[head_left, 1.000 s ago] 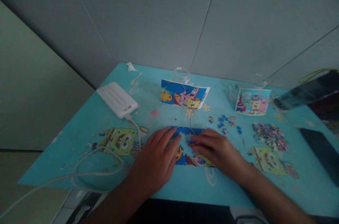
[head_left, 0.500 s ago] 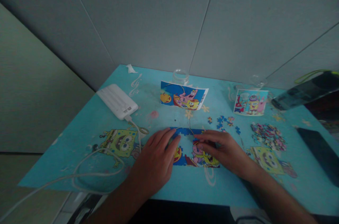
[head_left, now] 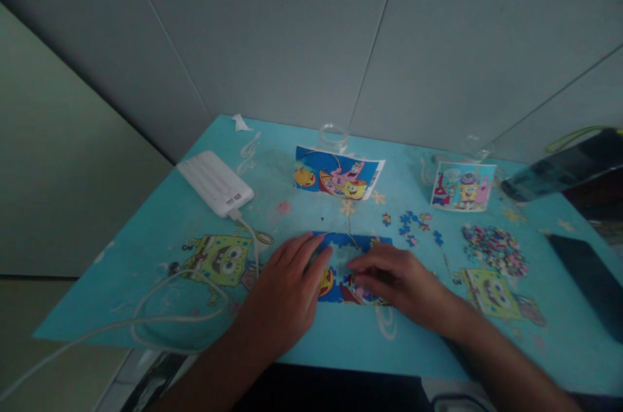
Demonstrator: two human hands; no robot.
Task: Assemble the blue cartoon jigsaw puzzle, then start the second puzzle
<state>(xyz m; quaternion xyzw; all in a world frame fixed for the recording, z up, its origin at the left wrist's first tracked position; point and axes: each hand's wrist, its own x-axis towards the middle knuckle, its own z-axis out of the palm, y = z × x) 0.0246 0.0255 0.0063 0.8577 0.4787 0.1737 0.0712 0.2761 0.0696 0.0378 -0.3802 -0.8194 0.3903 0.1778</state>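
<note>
A partly joined jigsaw puzzle (head_left: 335, 295) with a blue cartoon picture lies flat on the table, with a gap in its middle. My left hand (head_left: 287, 285) rests over the puzzle's left side, its fingers stretched out and the thumb apart. Between the thumb and fingertips of my right hand (head_left: 394, 272) is a small dark puzzle piece (head_left: 348, 279), at the gap's lower edge. That hand covers much of the puzzle's right side. Behind the puzzle stands a picture card (head_left: 335, 173) showing the same scene, in front of a clear round container (head_left: 333, 137).
Loose blue pieces (head_left: 409, 222) lie right of the puzzle, beside a pile of mixed pieces (head_left: 494, 250). A second picture card (head_left: 463, 187), a dark bottle (head_left: 564, 165) and a black phone-like slab (head_left: 586, 282) are farther right. A white power bank (head_left: 217, 183) with a cable sits left.
My right hand has shifted left from the puzzle's right part to the lower edge of the gap, a small piece at its fingertips. The left hand has stayed almost still.
</note>
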